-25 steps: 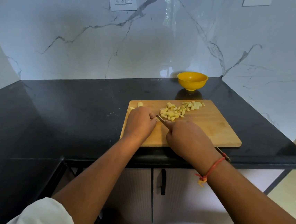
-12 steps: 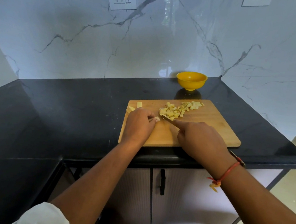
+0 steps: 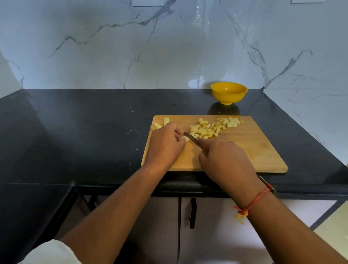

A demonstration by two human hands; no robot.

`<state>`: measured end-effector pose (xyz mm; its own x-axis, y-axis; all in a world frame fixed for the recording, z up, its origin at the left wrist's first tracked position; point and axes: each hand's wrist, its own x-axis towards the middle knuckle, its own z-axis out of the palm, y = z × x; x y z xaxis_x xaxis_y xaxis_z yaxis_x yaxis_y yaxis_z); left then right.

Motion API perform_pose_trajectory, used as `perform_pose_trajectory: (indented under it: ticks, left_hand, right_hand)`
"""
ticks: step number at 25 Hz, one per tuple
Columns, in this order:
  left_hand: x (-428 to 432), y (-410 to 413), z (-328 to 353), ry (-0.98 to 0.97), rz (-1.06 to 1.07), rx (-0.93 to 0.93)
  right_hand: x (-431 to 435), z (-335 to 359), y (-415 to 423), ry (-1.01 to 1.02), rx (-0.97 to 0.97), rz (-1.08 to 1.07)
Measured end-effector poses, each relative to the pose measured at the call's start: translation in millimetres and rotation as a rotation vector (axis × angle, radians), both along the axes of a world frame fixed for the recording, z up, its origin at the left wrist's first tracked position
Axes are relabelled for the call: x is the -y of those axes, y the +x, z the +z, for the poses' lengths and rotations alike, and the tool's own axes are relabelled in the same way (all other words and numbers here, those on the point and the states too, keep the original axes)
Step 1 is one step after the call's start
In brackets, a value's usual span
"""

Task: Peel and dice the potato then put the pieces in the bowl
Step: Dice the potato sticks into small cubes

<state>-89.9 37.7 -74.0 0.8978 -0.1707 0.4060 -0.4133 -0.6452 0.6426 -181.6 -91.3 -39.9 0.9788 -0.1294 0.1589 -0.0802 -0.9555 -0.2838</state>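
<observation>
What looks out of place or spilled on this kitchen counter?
Nothing is spilled. One potato piece lies at the left edge of the cutting board, seemingly poking over it, apart from the diced pile.

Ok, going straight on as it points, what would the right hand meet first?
Probably the potato strip held by the left hand; the right hand and its knife aim there, though depth is unclear.

Soft dim daylight; glare on marble wall (image 3: 198, 49); wide-angle bending at edges.
</observation>
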Motion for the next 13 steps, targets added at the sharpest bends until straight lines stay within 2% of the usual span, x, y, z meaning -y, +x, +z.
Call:
perform_pose_trajectory:
  ticks: [13]
  left_hand:
    - [0.3,-0.4,2.1,0.023,-0.003,0.022]
  right_hand:
    - [0.6,2.5,5.4,-0.125,-0.166,0.065]
